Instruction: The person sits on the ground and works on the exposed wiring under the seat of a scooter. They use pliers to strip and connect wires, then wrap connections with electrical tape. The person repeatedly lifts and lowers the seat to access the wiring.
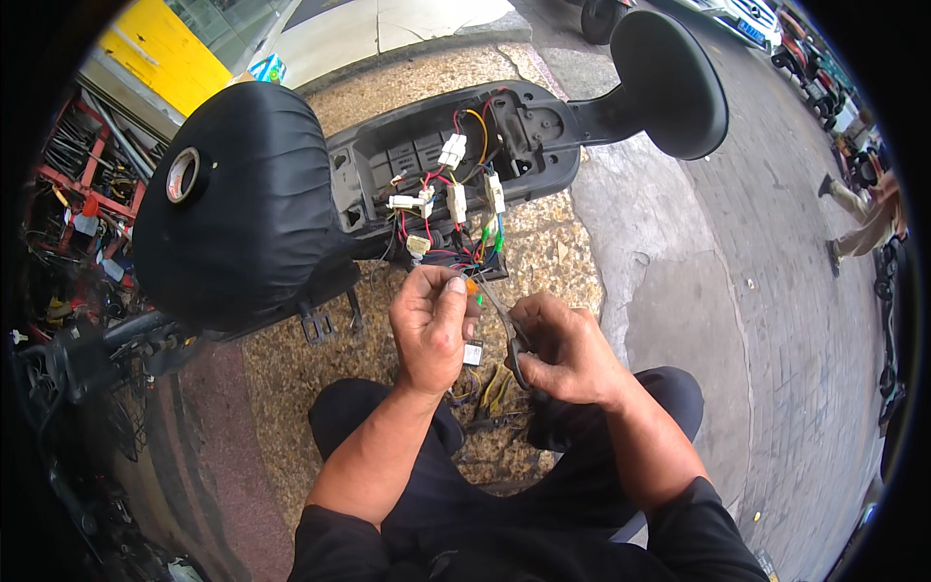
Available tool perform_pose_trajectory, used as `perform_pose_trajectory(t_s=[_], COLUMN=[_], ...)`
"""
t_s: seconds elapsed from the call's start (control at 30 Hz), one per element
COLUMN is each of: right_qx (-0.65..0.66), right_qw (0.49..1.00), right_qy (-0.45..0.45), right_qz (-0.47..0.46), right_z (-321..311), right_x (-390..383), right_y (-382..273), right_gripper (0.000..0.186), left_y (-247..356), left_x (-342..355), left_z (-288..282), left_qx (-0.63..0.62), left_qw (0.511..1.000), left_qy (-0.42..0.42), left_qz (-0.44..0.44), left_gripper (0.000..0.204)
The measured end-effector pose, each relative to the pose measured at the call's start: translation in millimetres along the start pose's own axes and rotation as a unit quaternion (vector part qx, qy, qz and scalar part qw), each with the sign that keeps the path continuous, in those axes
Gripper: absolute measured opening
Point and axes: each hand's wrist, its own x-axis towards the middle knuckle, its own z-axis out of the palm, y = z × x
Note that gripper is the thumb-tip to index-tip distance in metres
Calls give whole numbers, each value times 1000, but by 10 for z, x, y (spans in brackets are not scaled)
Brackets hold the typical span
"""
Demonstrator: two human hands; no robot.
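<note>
The left hand [430, 325] pinches a small orange piece [471, 288] between thumb and fingertips, just below a bundle of thin coloured wires [477, 254]. Facing it, the right hand [574, 354] is wrapped around the dark handles of a pair of scissors [514, 346], whose metal blades slant up and left toward the orange piece — whether they touch it, I cannot tell. The wires run up to several white plugs [452, 151], which lie in and along the near edge of a long black tray [535, 124]. To the left of the tray sits a puffy black seat [254, 218] with a roll of tape [180, 175] on it; to the right, a rounded black pad [669, 87] stands out on an arm. Between the person's knees, yellow-handled pliers [497, 390] lie on the speckled ground, near a small white-faced box [472, 355] — partly covered from view. A red rack [107, 194] of tools stands at far left.
</note>
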Motion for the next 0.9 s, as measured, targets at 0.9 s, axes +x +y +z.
perform_pose_trajectory(t_s=[0.9], right_qx=[93], right_qw=[994], right_qy=[-39], right_qz=[48], right_z=[76], right_x=[-50], right_y=[8], right_gripper=[36], left_y=[41], left_x=[-46], left_z=[-15], left_qx=[-1], left_qw=[997], left_qy=[-70], left_qz=[-45], left_gripper=[5])
